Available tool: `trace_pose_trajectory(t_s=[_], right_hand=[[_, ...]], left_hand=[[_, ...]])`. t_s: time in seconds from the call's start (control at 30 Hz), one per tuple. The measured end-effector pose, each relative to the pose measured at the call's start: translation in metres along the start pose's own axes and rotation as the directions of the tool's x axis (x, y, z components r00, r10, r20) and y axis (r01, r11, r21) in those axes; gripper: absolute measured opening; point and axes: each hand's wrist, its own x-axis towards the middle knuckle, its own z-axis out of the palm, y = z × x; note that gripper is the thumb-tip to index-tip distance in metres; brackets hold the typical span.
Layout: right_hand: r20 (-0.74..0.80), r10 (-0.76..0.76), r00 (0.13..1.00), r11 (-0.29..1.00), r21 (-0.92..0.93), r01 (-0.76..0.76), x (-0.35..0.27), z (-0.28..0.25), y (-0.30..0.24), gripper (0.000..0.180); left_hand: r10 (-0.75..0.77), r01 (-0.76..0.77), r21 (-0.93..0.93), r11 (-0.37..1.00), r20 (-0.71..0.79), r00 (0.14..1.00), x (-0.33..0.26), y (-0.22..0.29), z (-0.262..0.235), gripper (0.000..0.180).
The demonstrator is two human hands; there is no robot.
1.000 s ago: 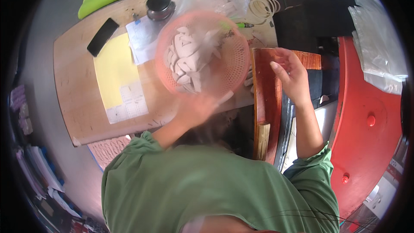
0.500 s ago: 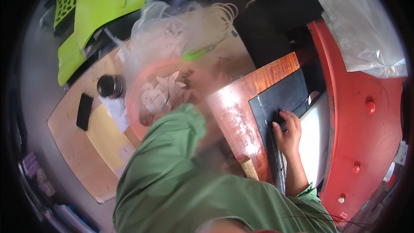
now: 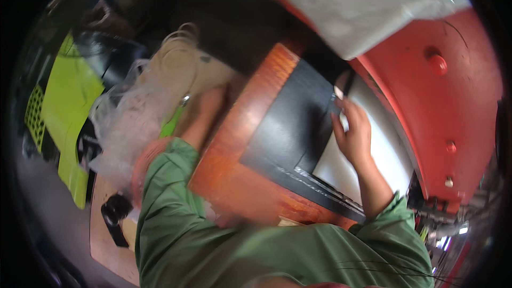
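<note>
- Nearest, lower left of frame: left sleeve (image 3: 170, 194) hides most of the pink basket (image 3: 142, 168). Rim only, so contents and pieces left can't be counted.
- Lower left, beside it: black jar (image 3: 114, 209) and phone (image 3: 118, 237) on the worktop (image 3: 101, 242).
- Centre: orange board (image 3: 234, 154), blurred, black mat (image 3: 282, 120) lying on it.
- Right of centre: right hand (image 3: 354, 133) at the mat's right edge, over the white sheet (image 3: 381, 149). Thumb and fingers loosely parted; pale patch in the gap is probably the sheet showing through.
- White piece (image 3: 338, 92) just past the right fingertips, at the mat's upper right edge; touching or apart, can't tell. Doesn't look picked up yet.
- Left of centre: left hand (image 3: 213, 101) beside the board's left edge, smeared. Spread or pinching, can't tell.
- Progress: looks mid-work, both arms out; no finished result visible, finished share unclear.
- Farther, upper left: green tool (image 3: 172, 122), clear bag (image 3: 125, 122), pale cable coil (image 3: 178, 53).
- Far upper right: plastic sheeting (image 3: 346, 10) over the red cabinet (image 3: 458, 101).
</note>
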Motion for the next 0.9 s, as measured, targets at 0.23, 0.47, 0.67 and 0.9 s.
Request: trace_pose_trajectory(t_s=[0.23, 0.47, 0.67, 0.9], right_hand=[[0.078, 0.194, 0.978, 0.850, -0.512, -0.127, 0.041, 0.034, 0.039, 0.022], [-0.006, 0.117, 0.993, 0.864, -0.492, -0.105, 0.040, 0.037, 0.041, 0.012], [-0.022, 0.230, 0.973, 0.863, -0.457, -0.214, 0.047, 0.041, 0.042, 0.019], [-0.086, 0.233, 0.969, 0.971, -0.040, -0.237, 0.047, 0.038, 0.023, 0.031]], left_hand=[[-0.001, -0.001, 0.461, 0.888, 0.003, 1.000, 0.049, -0.067, 0.022, 0.034], [-0.152, -0.060, 0.630, 0.774, 0.277, 0.949, 0.039, -0.064, 0.042, 0.033], [-0.108, 0.116, 0.261, 0.958, -0.045, 0.993, -0.022, 0.013, -0.059, 0.030], [-0.387, 0.190, -0.567, 0.801, -0.248, 0.888, -0.247, -0.007, -0.139, 0.049]])
